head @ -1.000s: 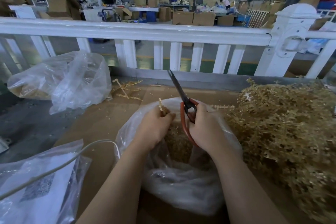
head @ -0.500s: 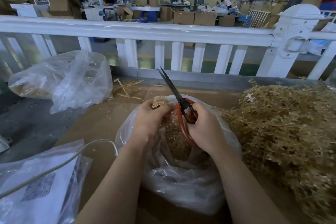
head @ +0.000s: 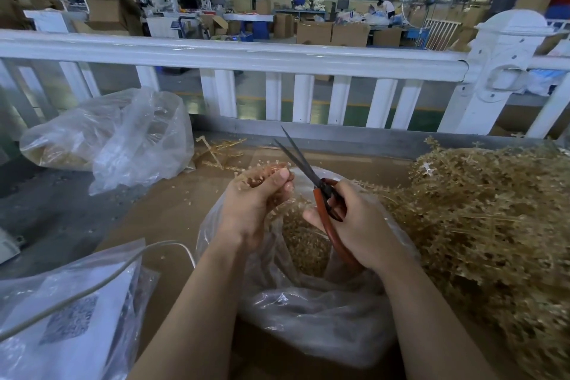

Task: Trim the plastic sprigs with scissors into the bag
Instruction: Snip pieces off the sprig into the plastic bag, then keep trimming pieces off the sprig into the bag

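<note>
Now the tan plastic sprig [head: 262, 174] sits bunched in the left hand [head: 256, 200], just left of the open scissor blades.

Its studded stem runs roughly left to right above the clear plastic bag [head: 311, 311] on the brown cardboard-covered counter [head: 172, 210]. The right hand [head: 354, 225] grips the red-handled scissors [head: 320, 191], blades parted and pointing up and away, tips just beside the sprig. A heap of uncut golden-tan sprigs [head: 493, 225] lies right of that hand.

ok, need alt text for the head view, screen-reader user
Over an open clear plastic bag of trimmings, a person's left hand holds a golden plastic sprig while the right hand grips red-handled scissors, blades parted. A sprig heap lies right, a white railing beyond.
</note>
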### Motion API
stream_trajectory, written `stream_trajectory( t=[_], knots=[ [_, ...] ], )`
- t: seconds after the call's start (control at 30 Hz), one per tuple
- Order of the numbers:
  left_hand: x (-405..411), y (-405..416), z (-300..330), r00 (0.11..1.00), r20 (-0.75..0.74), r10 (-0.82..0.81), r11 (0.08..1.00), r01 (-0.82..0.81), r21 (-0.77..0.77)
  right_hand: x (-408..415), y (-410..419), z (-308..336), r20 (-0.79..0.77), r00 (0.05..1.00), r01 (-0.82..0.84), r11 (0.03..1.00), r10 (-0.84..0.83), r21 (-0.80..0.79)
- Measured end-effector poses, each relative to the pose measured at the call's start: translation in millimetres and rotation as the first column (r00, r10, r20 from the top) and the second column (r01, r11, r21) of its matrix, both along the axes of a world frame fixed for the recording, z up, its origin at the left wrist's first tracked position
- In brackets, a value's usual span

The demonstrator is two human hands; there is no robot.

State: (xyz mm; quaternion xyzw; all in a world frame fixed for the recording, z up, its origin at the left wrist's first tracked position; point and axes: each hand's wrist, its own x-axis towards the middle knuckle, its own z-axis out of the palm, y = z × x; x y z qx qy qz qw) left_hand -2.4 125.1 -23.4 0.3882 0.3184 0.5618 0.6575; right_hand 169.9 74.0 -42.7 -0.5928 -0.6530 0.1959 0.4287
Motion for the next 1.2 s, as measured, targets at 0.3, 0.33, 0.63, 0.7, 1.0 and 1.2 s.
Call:
stream_trajectory(
  t=[0.3, 0.33, 0.63, 0.7, 1.0, 1.2],
  knots=[
    [-7, 7, -3, 0.99, -0.134, 0.031, 0.987, -0.009, 0.158, 2, 3, -5, 0.179, 0.983, 0.04, 0.999, -0.035, -0.026],
    [-8, 8, -4, 0.985, -0.169, 0.042, 0.983, -0.01, 0.181, 2, 3, -5, 0.197, 0.98, 0.046, 0.999, -0.039, -0.028],
    [-16, 12, -4, 0.933, -0.338, 0.126, 0.958, -0.026, 0.285, 0, 1, -2, 0.275, 0.958, 0.086, 0.996, -0.08, -0.012],
    [-17, 11, -3, 0.93, -0.346, 0.127, 0.954, -0.019, 0.3, -1, 1, 1, 0.301, 0.949, 0.094, 0.996, -0.092, 0.005],
    [-19, 8, -1, 0.929, -0.359, 0.086, 0.942, 0.042, 0.334, -3, -4, 8, 0.393, 0.908, 0.115, 0.988, -0.146, 0.103],
    [-23, 9, -1, 0.935, -0.353, 0.019, 0.938, 0.106, 0.331, -5, -8, 11, 0.379, 0.918, 0.098, 0.993, -0.119, 0.073]
  ],
)
